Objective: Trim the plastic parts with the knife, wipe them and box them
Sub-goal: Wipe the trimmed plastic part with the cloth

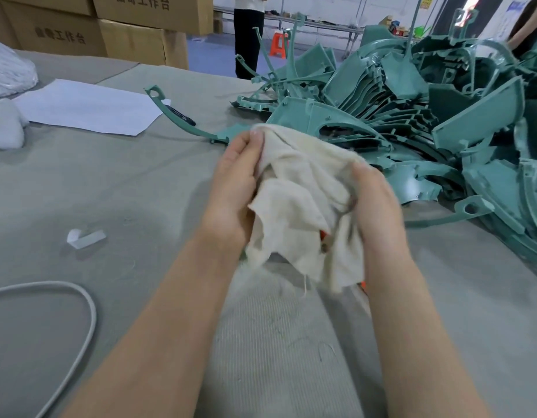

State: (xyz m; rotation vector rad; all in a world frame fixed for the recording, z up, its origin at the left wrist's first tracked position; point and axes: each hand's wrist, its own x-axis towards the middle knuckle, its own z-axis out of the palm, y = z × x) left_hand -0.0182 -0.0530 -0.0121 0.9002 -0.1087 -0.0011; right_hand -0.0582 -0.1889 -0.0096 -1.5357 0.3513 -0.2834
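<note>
Your left hand (234,188) and right hand (375,203) grip the soft cloth (303,194). The plastic parts (412,122), piled at 2 o'clock, look stiff and tangled; grab one by a flat side

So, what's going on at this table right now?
A person holds a cream cloth bunched between both hands above the grey-covered table: the left hand grips its upper edge, the right hand its right side. No part shows in the cloth; something orange peeks out beneath it, too hidden to identify. The heap of green plastic parts lies just beyond, to the right, and one curved part lies apart at the edge of the white paper.
</note>
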